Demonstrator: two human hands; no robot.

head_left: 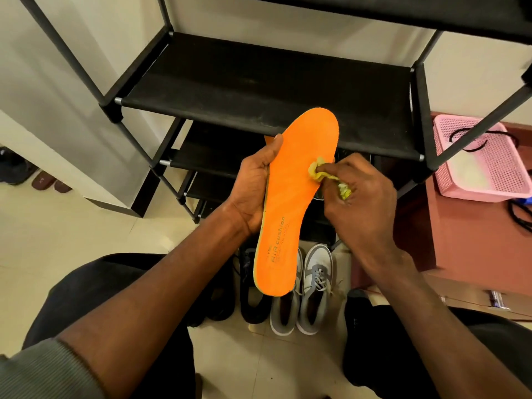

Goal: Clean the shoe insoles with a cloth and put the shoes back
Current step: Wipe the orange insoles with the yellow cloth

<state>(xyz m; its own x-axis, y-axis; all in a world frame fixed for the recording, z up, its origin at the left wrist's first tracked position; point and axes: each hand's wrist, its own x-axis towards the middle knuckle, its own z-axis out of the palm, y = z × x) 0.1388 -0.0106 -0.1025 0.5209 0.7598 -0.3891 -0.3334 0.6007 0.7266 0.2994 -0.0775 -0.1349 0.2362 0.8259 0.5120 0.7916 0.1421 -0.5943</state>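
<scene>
Insole (290, 197), orange and printed near its heel, is being held up in front of the black shoe rack (259, 90), above the shoes on the floor. The left hand (253, 191) is gripping its left edge, thumb lying along the rim and fingers curling behind, probably so the printed top stays turned up and steady for wiping. The right hand (359, 194) is pinching a bunched yellow-green cloth (322, 174) and pressing its wad against the insole's right side, near the middle. A grey-and-white pair of sneakers (302, 292) is standing toes toward the rack just below the insole, beside a darker pair (247, 289), likely waiting for their insoles before going back onto a shelf. To the right, a pink mesh basket (483, 159) is sitting on a reddish surface, with a black cord draped across it; what lies inside is too unclear to tell.
</scene>
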